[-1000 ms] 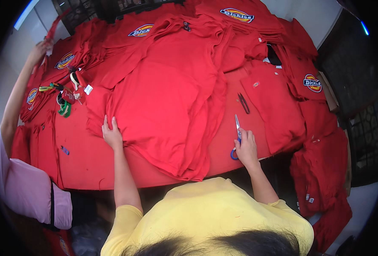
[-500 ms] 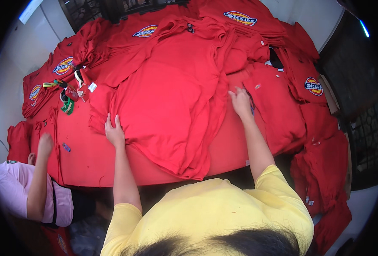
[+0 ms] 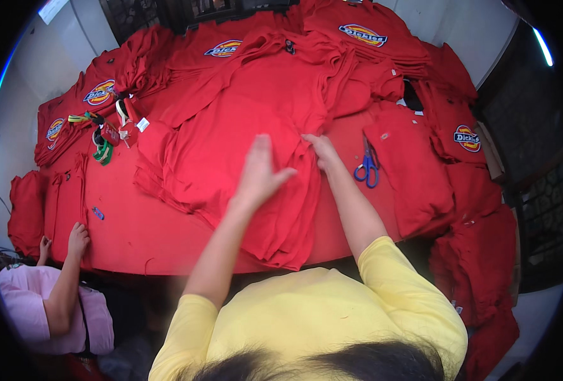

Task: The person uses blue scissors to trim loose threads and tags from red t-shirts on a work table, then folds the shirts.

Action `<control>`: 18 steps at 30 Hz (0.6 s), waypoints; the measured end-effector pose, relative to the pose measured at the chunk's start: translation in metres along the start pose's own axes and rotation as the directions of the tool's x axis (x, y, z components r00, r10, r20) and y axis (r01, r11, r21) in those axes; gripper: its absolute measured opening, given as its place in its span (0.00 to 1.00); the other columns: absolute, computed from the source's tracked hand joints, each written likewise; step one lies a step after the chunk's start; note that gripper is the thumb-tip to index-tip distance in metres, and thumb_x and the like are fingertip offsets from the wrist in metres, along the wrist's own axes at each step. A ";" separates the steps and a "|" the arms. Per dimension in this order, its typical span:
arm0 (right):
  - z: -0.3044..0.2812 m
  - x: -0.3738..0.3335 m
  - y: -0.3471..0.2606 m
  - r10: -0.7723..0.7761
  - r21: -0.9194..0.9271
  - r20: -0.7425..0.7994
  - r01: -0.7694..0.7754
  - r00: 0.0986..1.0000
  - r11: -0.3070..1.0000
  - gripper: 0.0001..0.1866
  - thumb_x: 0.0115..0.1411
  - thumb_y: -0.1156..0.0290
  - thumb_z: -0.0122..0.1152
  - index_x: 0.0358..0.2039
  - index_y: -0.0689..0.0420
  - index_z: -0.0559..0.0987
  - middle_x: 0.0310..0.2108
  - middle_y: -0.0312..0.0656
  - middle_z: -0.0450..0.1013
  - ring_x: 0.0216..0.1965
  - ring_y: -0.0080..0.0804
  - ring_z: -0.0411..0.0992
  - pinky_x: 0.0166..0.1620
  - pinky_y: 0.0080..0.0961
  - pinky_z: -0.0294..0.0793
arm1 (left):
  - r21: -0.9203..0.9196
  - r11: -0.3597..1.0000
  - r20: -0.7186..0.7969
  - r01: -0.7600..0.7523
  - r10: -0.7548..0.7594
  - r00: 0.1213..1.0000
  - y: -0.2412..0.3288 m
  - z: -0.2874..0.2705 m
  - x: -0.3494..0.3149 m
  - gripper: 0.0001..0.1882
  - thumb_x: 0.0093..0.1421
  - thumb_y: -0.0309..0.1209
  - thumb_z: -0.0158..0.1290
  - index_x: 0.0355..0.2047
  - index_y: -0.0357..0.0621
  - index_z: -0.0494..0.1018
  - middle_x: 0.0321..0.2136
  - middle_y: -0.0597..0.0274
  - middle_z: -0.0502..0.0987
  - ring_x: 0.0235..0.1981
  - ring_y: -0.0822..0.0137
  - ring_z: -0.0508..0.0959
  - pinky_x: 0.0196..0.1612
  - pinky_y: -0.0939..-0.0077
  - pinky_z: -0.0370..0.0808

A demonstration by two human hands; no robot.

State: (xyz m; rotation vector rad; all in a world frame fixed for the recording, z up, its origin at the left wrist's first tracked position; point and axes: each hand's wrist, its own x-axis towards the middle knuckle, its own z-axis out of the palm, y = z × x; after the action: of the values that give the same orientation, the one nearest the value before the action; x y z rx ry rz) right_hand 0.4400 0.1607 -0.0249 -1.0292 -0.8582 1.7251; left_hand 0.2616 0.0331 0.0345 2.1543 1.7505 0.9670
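Observation:
A stack of red T-shirts lies spread in front of me, its lower edge reaching the table's near rim. Over the middle of the top shirt is my left hand, slightly blurred, fingers stretched and thumb apart, holding nothing. My right hand is at the right edge of the stack, its fingers closed on the fabric of the top T-shirt. To the right of that hand, blue-handled scissors lie on the red tabletop, beside a folded red garment.
More red shirts with printed emblems are piled along the far side. Rolls of coloured tape or ribbon and a small blue tool sit at the left. At the lower left, a co-worker's hand touches a red garment.
My left hand has moved right from the stack's left edge to over its middle. My right hand has come left onto the stack's right edge, uncovering the scissors. The co-worker's hand has lowered.

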 end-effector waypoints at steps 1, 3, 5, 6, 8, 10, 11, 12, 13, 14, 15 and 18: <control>-0.002 0.002 0.003 -0.080 -0.022 -0.041 0.079 0.996 0.997 0.21 0.58 0.71 0.57 0.51 0.64 0.69 0.47 0.46 0.73 0.47 0.38 0.72 0.51 0.38 0.73 | 0.042 0.999 0.083 0.017 -0.021 0.996 0.019 0.017 0.003 0.56 0.48 0.53 0.62 0.63 0.29 0.47 0.64 0.37 0.50 0.66 0.47 0.50 0.67 0.62 0.49; -0.009 0.004 0.009 -0.095 0.008 0.015 0.095 0.995 0.995 0.21 0.58 0.72 0.57 0.50 0.65 0.69 0.47 0.46 0.73 0.47 0.36 0.72 0.51 0.37 0.72 | 0.295 0.954 0.145 0.043 -0.090 0.985 0.025 0.059 -0.006 0.61 0.44 0.61 0.60 0.64 0.32 0.45 0.64 0.40 0.49 0.67 0.48 0.49 0.66 0.50 0.46; -0.012 0.001 0.009 -0.149 0.030 0.025 0.149 0.988 0.988 0.21 0.58 0.71 0.58 0.50 0.65 0.69 0.47 0.46 0.73 0.47 0.35 0.72 0.52 0.34 0.71 | 0.324 0.946 0.120 0.015 -0.057 0.991 0.022 0.065 -0.010 0.59 0.44 0.59 0.60 0.65 0.33 0.46 0.64 0.42 0.50 0.67 0.49 0.48 0.66 0.51 0.44; -0.008 -0.003 0.012 -0.186 0.031 0.015 0.186 0.982 0.982 0.21 0.58 0.71 0.58 0.51 0.65 0.69 0.47 0.46 0.73 0.47 0.35 0.72 0.52 0.32 0.70 | 0.311 0.950 0.114 0.013 -0.051 0.992 0.018 0.067 -0.011 0.59 0.44 0.58 0.60 0.65 0.33 0.46 0.64 0.43 0.51 0.67 0.49 0.48 0.66 0.51 0.44; -0.003 -0.009 0.014 -0.261 -0.011 0.004 0.261 0.965 0.965 0.22 0.58 0.70 0.59 0.51 0.65 0.69 0.48 0.45 0.72 0.47 0.34 0.71 0.53 0.29 0.69 | 0.283 0.959 0.102 0.011 -0.042 0.994 0.009 0.070 -0.012 0.57 0.45 0.56 0.61 0.64 0.33 0.47 0.64 0.44 0.51 0.67 0.49 0.49 0.66 0.50 0.44; 0.001 -0.015 0.013 -0.335 -0.102 0.009 0.334 0.942 0.937 0.24 0.58 0.68 0.59 0.53 0.65 0.68 0.49 0.45 0.71 0.49 0.33 0.71 0.54 0.27 0.67 | 0.296 0.955 0.088 0.000 -0.028 0.996 0.007 0.071 -0.014 0.58 0.45 0.55 0.61 0.65 0.33 0.45 0.64 0.43 0.51 0.66 0.48 0.50 0.66 0.49 0.46; 0.004 -0.016 0.012 -0.325 -0.106 0.030 0.326 0.945 0.939 0.28 0.58 0.64 0.60 0.54 0.66 0.66 0.52 0.47 0.69 0.51 0.34 0.69 0.55 0.27 0.65 | 0.304 0.953 0.080 -0.003 -0.023 0.997 0.006 0.072 -0.015 0.58 0.45 0.54 0.61 0.65 0.33 0.44 0.64 0.43 0.51 0.66 0.48 0.51 0.65 0.48 0.46; 0.007 -0.018 0.008 -0.318 -0.110 0.048 0.322 0.947 0.940 0.31 0.57 0.61 0.60 0.56 0.67 0.65 0.54 0.49 0.67 0.54 0.36 0.67 0.57 0.27 0.64 | 0.257 0.966 0.110 0.033 -0.063 0.992 0.009 0.068 -0.013 0.59 0.45 0.55 0.61 0.65 0.32 0.43 0.64 0.42 0.51 0.66 0.48 0.52 0.65 0.48 0.47; 0.011 -0.019 0.006 -0.312 -0.114 0.066 0.317 0.948 0.941 0.35 0.57 0.58 0.61 0.58 0.67 0.63 0.57 0.51 0.65 0.57 0.38 0.65 0.58 0.27 0.63 | 0.212 0.975 0.141 0.071 -0.102 0.985 0.013 0.064 -0.008 0.60 0.44 0.55 0.62 0.65 0.32 0.41 0.64 0.41 0.51 0.65 0.47 0.53 0.64 0.47 0.49; 0.016 -0.011 0.004 -0.276 -0.187 0.066 0.284 0.959 0.941 0.39 0.56 0.54 0.61 0.60 0.67 0.60 0.60 0.52 0.59 0.60 0.39 0.60 0.60 0.28 0.59 | 0.167 0.980 0.174 0.110 -0.139 0.975 0.017 0.060 -0.003 0.62 0.44 0.55 0.62 0.65 0.31 0.39 0.64 0.40 0.51 0.65 0.47 0.53 0.64 0.46 0.50; 0.018 0.001 0.001 -0.244 -0.259 0.057 0.250 0.968 0.933 0.44 0.55 0.51 0.61 0.62 0.67 0.56 0.63 0.54 0.53 0.63 0.40 0.55 0.62 0.29 0.56 | 0.101 0.977 0.201 0.188 -0.205 0.958 0.028 0.053 0.005 0.62 0.44 0.54 0.62 0.65 0.31 0.38 0.63 0.39 0.52 0.64 0.47 0.55 0.64 0.46 0.50; 0.085 -0.024 -0.038 -0.023 -0.415 -0.045 0.003 0.999 0.910 0.42 0.57 0.53 0.60 0.63 0.66 0.55 0.63 0.52 0.55 0.64 0.37 0.54 0.64 0.34 0.50 | -0.068 0.899 0.186 0.433 -0.415 0.891 0.038 0.037 0.025 0.63 0.44 0.52 0.63 0.65 0.31 0.35 0.61 0.36 0.54 0.61 0.45 0.60 0.61 0.43 0.54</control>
State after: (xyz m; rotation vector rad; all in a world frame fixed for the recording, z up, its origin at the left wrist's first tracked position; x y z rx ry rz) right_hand 0.3816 0.1424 0.0493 -1.3342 -1.2308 1.5300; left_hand 0.3158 0.0546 0.0353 1.6280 1.9209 0.7229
